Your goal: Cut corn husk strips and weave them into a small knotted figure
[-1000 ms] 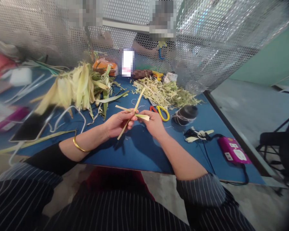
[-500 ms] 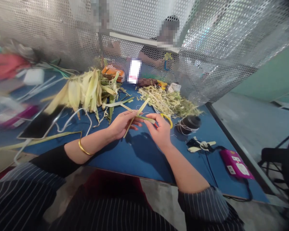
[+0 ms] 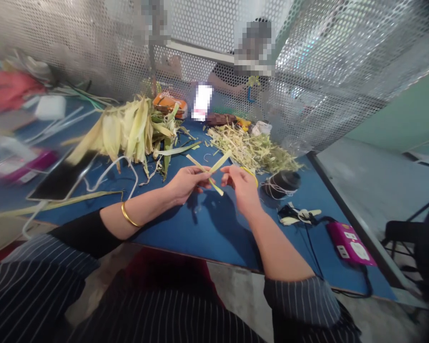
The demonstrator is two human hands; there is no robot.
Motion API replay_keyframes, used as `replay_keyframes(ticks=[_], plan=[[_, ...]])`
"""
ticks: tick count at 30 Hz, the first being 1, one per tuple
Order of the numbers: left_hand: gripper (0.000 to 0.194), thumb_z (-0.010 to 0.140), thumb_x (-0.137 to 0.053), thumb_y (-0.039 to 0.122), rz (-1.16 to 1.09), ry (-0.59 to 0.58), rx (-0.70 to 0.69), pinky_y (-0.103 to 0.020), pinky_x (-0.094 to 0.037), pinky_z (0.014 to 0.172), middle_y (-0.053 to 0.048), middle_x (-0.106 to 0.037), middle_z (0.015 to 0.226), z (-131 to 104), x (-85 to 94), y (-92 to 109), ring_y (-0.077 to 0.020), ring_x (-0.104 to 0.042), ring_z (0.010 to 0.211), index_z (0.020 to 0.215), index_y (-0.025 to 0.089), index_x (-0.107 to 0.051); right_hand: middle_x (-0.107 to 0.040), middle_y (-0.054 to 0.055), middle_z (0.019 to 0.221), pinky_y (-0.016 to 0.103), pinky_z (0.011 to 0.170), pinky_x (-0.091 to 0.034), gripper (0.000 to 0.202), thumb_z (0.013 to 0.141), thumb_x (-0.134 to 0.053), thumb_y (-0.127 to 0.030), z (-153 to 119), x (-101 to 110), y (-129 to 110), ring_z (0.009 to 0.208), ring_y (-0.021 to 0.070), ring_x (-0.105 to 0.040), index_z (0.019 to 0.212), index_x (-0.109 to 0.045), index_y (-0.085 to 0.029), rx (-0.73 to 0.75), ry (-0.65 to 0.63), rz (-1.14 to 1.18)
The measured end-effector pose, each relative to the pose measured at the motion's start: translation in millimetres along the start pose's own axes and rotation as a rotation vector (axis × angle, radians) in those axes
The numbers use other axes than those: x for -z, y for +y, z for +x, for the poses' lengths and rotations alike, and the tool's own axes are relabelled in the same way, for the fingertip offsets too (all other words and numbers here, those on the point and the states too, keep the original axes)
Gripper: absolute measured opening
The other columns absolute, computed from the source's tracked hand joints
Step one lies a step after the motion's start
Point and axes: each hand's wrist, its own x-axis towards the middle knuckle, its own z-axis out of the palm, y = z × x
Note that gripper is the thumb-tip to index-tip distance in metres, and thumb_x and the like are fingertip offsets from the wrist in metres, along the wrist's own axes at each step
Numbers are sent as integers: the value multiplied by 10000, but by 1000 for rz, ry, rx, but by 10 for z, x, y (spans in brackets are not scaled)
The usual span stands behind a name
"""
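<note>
Crossed pale green husk strips are pinched between the thumb and fingers of my left hand, above the blue table. Just right of the strips is my right hand, its fingers curled in; whether anything is between them is too small to tell. Yellow-handled scissors show partly behind my right hand. Beyond my hands lie a heap of long corn husks on the left and a pile of shredded husk on the right.
A black spool with thread stands right of my right hand, near a purple power strip with cables. At left are a dark tablet and white cable. A lit phone stands before a perforated screen, with a person behind it.
My right hand has come away from the strips and moved slightly right. The strips in my left hand have turned, one end now pointing down and right.
</note>
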Motion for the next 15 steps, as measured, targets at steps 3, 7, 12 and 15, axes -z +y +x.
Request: replay_keyframes(ticks=[3,7,12,15], plan=[[130,734,-689,214,98,-123,47,-190,-373,436,-59,-683,720,-32,-15,-20,-81,-578,534,841,146,-715,-557,-27,630,242,565,-412,254,739,-667,-409,35,4,37,540,82,-461,832,-676,-173,-111,-17,110],[191,721,-704,325,207,-156,88,-230,-430,467,-83,-683,700,-33,-14,-77,-120,-599,545,784,145,-715,-587,-8,608,236,527,-400,233,733,-668,-381,13,-46,71,511,77,-468,714,-688,-151,-102,25,75],[193,708,-716,330,330,-145,96,-243,-451,488,-87,-684,635,-53,-23,-46,-133,-615,529,738,139,-715,-590,-5,566,243,500,-405,235,715,-671,-365,5,-84,116,477,86,-485,646,-669,-141,-150,79,84],[186,720,-705,308,360,-165,134,-248,-454,493,-100,-697,645,-82,-49,-18,-128,-608,509,737,123,-716,-560,-19,540,241,488,-391,224,711,-669,-353,12,-96,128,453,78,-465,639,-657,-141,-160,137,101]])
